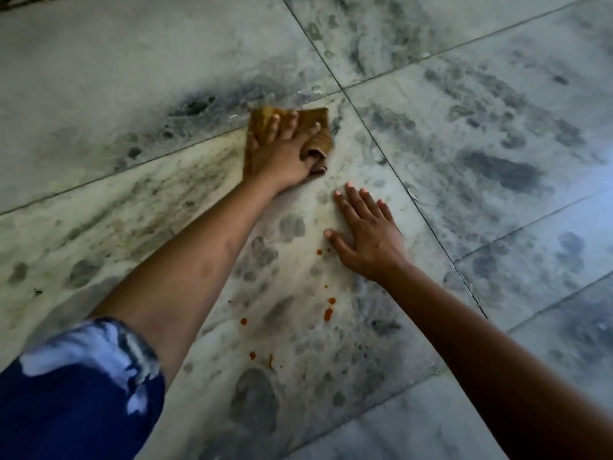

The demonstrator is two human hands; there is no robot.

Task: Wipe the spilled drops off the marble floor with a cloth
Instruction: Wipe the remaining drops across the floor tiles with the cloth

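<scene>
Cloth (258,119) pressed flat on the marble floor (99,78), on the far side of the spilled drops (328,314).
Left hand (282,154) lies on the brown cloth, fingers spread straight, thumb hidden under a fold. Right hand (368,240) rests flat, spread and empty on the floor, just beside the farthest orange drops.

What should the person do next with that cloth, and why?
Probably pull the cloth back toward the body. The left hand presses it on the floor at the tile's far end, while the orange drops lie nearer, unwiped, close to the right hand, which rests flat on the marble.
</scene>
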